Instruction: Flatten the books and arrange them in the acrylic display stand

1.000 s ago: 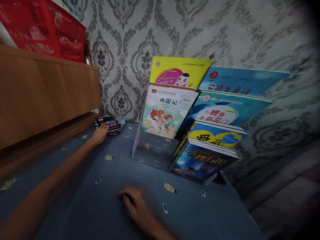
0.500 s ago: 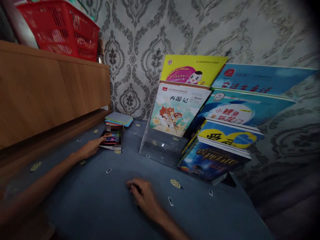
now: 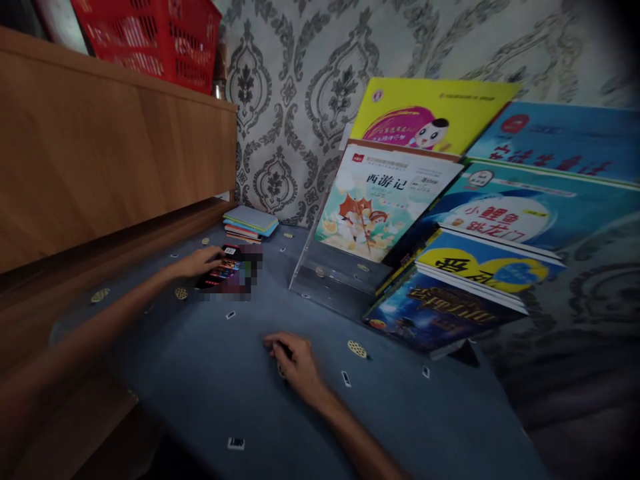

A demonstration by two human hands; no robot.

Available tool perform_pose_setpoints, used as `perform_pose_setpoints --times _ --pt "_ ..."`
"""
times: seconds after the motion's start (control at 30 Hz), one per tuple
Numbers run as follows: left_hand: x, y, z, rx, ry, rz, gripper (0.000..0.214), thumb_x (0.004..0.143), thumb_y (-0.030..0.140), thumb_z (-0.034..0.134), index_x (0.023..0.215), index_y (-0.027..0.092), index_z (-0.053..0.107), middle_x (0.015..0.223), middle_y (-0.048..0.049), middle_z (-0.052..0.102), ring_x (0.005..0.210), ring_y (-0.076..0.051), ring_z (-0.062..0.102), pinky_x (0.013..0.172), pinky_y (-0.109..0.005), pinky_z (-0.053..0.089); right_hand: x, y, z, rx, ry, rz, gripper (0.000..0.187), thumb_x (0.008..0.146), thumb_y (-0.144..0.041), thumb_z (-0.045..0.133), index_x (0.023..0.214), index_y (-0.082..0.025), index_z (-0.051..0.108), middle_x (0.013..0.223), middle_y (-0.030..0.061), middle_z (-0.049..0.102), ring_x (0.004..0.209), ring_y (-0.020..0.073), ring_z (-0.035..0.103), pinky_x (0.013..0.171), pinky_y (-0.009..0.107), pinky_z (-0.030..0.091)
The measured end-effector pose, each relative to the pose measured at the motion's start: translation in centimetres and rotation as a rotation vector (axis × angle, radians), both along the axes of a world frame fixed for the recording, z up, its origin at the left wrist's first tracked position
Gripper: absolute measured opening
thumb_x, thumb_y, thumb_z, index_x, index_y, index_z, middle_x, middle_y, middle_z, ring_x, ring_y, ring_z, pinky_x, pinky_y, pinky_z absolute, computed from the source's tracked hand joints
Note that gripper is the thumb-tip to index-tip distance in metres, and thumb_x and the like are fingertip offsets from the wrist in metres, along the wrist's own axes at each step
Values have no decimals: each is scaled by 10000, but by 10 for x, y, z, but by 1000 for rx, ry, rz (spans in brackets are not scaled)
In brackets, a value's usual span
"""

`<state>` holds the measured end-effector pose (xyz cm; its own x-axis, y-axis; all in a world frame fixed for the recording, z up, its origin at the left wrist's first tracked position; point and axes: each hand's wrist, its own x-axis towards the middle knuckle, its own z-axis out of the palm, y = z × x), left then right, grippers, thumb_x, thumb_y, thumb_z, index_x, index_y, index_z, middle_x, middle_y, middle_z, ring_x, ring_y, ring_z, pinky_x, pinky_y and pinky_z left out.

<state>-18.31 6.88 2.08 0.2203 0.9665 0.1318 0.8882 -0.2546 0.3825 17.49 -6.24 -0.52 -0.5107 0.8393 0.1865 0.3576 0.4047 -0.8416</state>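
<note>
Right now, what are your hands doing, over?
Left hand on dark book. Right hand loosely curled, nothing visible in it. Book stack just behind dark book.

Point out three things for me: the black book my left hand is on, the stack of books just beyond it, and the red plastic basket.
Black book (image 3: 231, 271): head view, printed cover below its barcode.
Stack of books (image 3: 251, 218): head view, top cover.
Red plastic basket (image 3: 163, 43): head view, upright corner.
</note>
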Motion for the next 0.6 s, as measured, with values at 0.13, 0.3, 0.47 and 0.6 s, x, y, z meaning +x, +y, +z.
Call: perform_pose_setpoints --times 0.13,0.3,0.47,0.6 --pt "24 35 -25 40 51 108 558 949 460 389 1377 130 525 1465 -160 545 1415 -318 439 1175 -476 331 1 -1 -3 2 1 -7 309 885 -149 473 998 -188 757 925 68 770 754 166 700 721 284 534" --pt "39 36 -46 6 123 129 659 969 496 355 1470 77 434 1600 -217 348 1516 -348 267 1199 -521 265 2 1 -9 34 -3 -7 305 886 -145 485 1009 -197 759 924 60 774 738 164 700 718 285 533" --pt "48 11 -47 -5 167 49 658 986 561 302 1513 180 403 1636 -133 312 1537 -293 227 1207 -499 259 1 1 -6 81 1 10 322 884 -115 482 1012 -200 765 891 52 777 729 164 700 717 283 533" --pt "66 -17 -46 -6 175 -8 663 997 573 283 1533 194 375 1646 -119 288 1542 -281 214 1208 -505 257 0 0 -4 109 1 4 308 885 -100 488 1002 -195 756 884 48 774 727 164 700 726 283 540"
